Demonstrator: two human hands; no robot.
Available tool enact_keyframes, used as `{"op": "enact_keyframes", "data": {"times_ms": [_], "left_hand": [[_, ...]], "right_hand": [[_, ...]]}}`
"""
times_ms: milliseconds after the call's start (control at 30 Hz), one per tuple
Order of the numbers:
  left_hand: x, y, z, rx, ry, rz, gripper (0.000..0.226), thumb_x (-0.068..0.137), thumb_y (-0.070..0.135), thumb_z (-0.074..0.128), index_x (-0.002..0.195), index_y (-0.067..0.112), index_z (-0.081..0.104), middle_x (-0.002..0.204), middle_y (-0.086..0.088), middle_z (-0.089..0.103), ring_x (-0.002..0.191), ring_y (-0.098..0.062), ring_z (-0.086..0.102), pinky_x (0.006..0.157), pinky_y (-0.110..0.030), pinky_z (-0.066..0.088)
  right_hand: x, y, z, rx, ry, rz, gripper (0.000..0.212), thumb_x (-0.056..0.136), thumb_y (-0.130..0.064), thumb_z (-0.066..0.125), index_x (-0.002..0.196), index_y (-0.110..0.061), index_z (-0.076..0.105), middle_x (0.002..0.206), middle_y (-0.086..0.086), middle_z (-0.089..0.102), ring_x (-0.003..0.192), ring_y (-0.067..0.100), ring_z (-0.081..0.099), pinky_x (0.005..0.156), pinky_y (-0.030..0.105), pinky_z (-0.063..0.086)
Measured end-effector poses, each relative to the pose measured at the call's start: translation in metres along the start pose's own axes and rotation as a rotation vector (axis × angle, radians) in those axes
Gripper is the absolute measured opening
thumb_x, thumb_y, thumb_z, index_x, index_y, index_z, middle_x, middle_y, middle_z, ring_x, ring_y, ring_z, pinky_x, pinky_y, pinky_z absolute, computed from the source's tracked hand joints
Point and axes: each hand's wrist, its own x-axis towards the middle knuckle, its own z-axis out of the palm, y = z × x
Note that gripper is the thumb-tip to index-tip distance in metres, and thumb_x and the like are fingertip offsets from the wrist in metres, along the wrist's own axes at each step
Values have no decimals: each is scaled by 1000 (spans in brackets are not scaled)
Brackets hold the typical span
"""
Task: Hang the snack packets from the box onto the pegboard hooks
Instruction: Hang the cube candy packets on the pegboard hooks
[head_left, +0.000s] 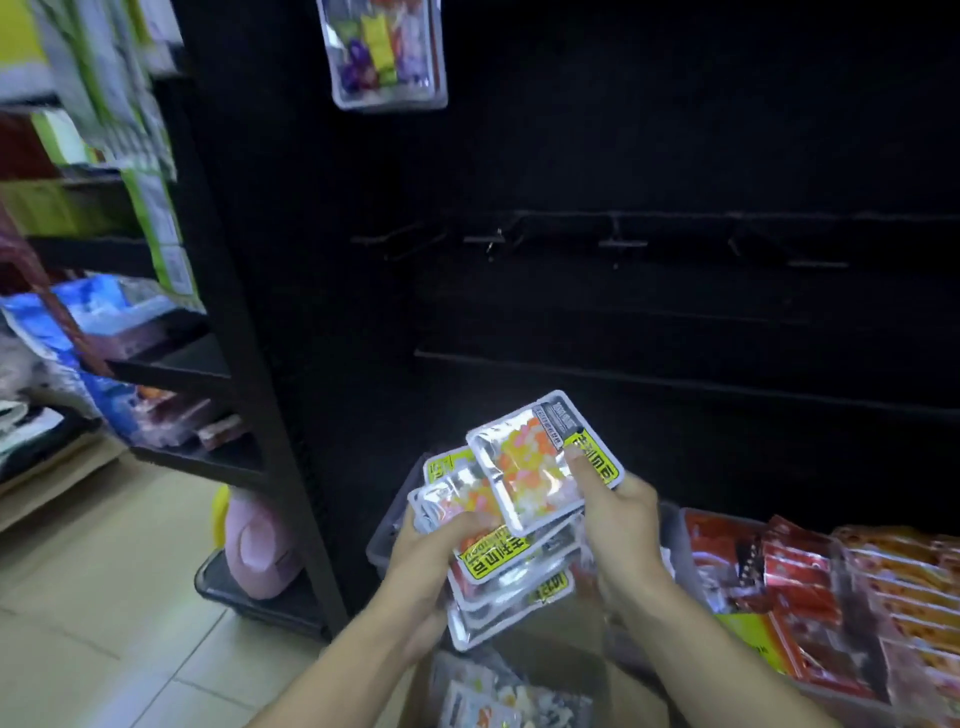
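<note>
My left hand (434, 545) gripped the fanned stack of packets (506, 582); my right hand (618, 512) pinched the top packet (540, 462). Slick film risked spilling the stack.

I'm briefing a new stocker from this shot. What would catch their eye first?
First, the fan of snack packets at lower centre, held by the left hand and right hand, with the top packet being peeled off. Next, the lone packet hanging high on the dark pegboard, above bare hooks.
</note>
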Motion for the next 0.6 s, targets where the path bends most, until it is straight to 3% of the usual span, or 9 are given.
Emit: {"op": "enact_keyframes", "data": {"times_ms": [67,100,167,233,300,367,433,600], "left_hand": [[2,24,10,-6,-23,-1,64,66,2,83,127,6,65,110,-25,78,80,-38,78,60,-46,65],[4,36,16,3,-31,12,65,67,4,84,129,5,66,114,-28,77,86,-42,77,65,-51,66],[7,63,28,25,-27,67,65,65,8,87,127,4,69,116,-30,76,101,-49,75,77,-59,65],[9,89,40,45,-21,129,61,67,7,87,126,4,70,113,-29,77,99,-48,76,75,-56,65],[9,115,52,67,-15,184,48,79,2,83,125,2,70,111,-28,78,95,-46,77,72,-53,65],[7,137,63,85,-18,236,38,86,1,79,123,2,71,111,-28,78,99,-48,77,79,-58,65],[5,158,71,108,-27,285,34,87,0,77,121,2,72,110,-26,79,99,-47,77,86,-59,64],[0,198,90,125,-31,340,34,86,4,81,119,5,72,99,-21,82,77,-37,81,61,-43,65]], "right_hand": [[14,-41,5,42,0,-30,40,93,-38,77,72,-6,69,66,6,55,65,20,51,65,34,39],[21,-62,8,53,-4,-65,35,94,-35,77,71,-10,71,65,1,59,64,19,53,63,31,41],[31,-109,16,83,-35,-133,19,95,-28,76,84,-12,76,77,0,74,71,17,66,62,25,50],[33,-156,27,75,-96,-207,10,95,-21,76,93,-12,77,89,3,81,79,18,75,63,22,57],[32,-196,38,19,-155,-294,6,94,-18,76,91,-14,77,89,6,81,79,21,78,64,32,64],[35,-229,50,-43,-182,-354,9,94,-20,77,88,-13,77,90,9,81,82,27,79,70,44,67],[45,-257,63,-103,-201,-392,16,96,-24,75,88,-10,76,91,10,81,83,32,78,73,47,65],[74,-312,100,-118,-225,-386,17,103,-26,64,95,-17,76,106,12,79,99,30,76,95,55,60]]}}
